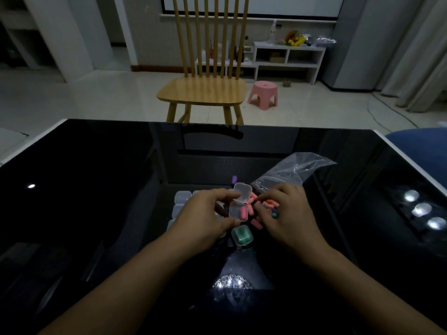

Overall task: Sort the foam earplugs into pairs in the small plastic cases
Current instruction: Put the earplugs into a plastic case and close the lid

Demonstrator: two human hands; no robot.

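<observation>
Left hand (205, 213) grips an open case (238, 212) holding a pink earplug (243, 212); right hand (287, 213) pinches loose earplugs (272, 207).

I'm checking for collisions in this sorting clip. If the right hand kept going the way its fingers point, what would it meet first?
Probably the loose pink earplugs just past the right hand, then the open case held by the left hand. Depth is unclear.

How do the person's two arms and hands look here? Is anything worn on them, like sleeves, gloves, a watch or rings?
Both forearms are bare up to the bottom edge of the picture: no sleeves show. The left hand and the right hand wear no gloves, and I see no watch, bracelet or ring. The light is dim, so a thin ring could be missed.
</observation>
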